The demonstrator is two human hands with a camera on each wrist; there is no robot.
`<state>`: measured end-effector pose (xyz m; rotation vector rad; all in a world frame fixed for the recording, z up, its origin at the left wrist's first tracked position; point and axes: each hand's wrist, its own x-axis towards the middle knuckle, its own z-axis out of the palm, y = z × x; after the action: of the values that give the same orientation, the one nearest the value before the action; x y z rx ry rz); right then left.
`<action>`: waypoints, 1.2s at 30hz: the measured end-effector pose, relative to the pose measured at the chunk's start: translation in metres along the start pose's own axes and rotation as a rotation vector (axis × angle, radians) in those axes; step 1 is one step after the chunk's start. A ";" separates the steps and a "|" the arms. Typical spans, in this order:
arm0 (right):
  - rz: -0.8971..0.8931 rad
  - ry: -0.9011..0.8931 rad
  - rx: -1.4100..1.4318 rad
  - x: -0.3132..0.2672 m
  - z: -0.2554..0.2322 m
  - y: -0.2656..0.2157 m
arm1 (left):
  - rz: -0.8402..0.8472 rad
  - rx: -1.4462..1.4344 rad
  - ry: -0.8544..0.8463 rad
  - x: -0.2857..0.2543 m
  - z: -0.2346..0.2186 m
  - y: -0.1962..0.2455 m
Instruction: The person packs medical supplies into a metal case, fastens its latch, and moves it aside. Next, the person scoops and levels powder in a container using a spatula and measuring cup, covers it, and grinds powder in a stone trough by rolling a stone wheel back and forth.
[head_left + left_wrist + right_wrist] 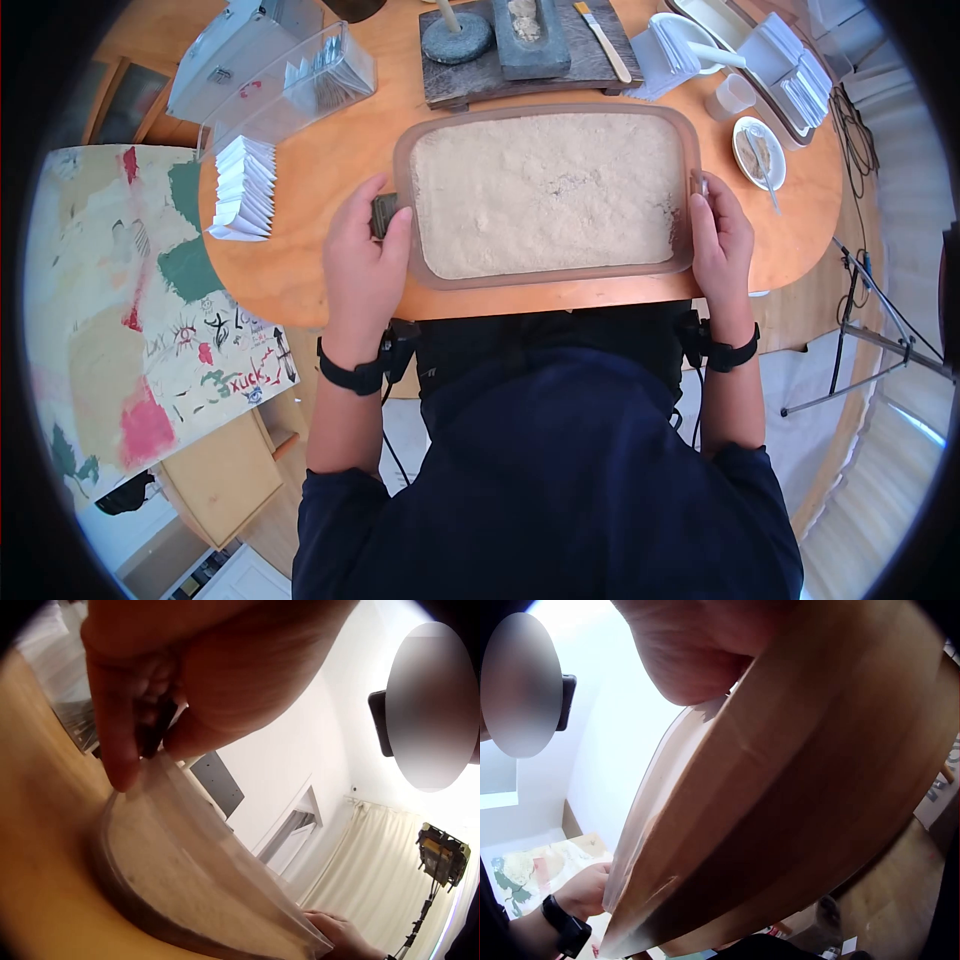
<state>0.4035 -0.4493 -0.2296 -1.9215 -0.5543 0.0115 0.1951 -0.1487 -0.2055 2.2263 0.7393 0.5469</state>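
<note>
A translucent plastic tub lies at the front edge of the orange table, filled with pale, sand-like powder. The powder's surface is mostly level, with a few darker specks right of the middle. My left hand grips the tub's left end, thumb toward the rim, at a dark clip-like piece. At the opposite end, my right hand holds the tub, thumb on the near side. The left wrist view shows the fingers of the left hand curled at the tub's corner.
Behind the tub, a dark wooden board bears a round grinding stone, a stone trough and a brush. White folded papers and a clear box stand left. A small bowl and plastic cup stand right.
</note>
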 end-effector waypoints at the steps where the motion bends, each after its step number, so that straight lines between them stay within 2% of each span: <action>1: -0.002 -0.001 0.002 0.001 -0.001 0.001 | 0.046 0.031 -0.028 0.001 0.000 0.000; 3: 0.122 -0.107 -0.027 0.008 -0.001 0.002 | 0.030 0.088 -0.048 0.003 0.001 -0.001; 5: 0.102 -0.075 -0.022 0.005 -0.002 -0.005 | 0.007 0.144 -0.078 0.002 0.002 -0.001; 7: 0.080 -0.049 -0.017 0.007 -0.002 -0.005 | -0.108 -0.159 -0.077 0.000 0.004 -0.001; 9: 0.142 -0.072 -0.013 0.002 -0.003 0.004 | -0.139 -0.187 -0.094 0.000 0.004 -0.007; 14: 0.123 -0.045 0.049 0.004 -0.006 -0.010 | -0.135 -0.225 -0.096 0.001 0.004 -0.009; 16: 0.140 -0.042 0.077 0.000 -0.006 -0.009 | -0.263 -0.343 -0.135 0.003 0.003 -0.003; 20: 0.155 -0.010 0.072 0.002 -0.003 -0.006 | -0.223 -0.325 -0.117 0.003 0.004 -0.003; 22: 0.169 0.004 0.060 -0.003 -0.002 -0.003 | -0.293 -0.406 -0.121 0.003 0.004 -0.002; 26: 0.131 -0.007 0.050 -0.001 0.001 0.006 | -0.266 -0.424 -0.122 0.006 0.006 -0.004; 32: 0.101 0.009 0.051 -0.001 0.005 0.010 | -0.323 -0.449 -0.167 0.005 0.003 -0.003; 36: 0.124 0.015 0.077 -0.003 0.002 0.009 | -0.363 -0.588 -0.182 0.006 0.008 -0.013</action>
<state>0.4035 -0.4515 -0.2391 -1.8763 -0.4181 0.0968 0.1998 -0.1416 -0.2194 1.5315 0.7481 0.3199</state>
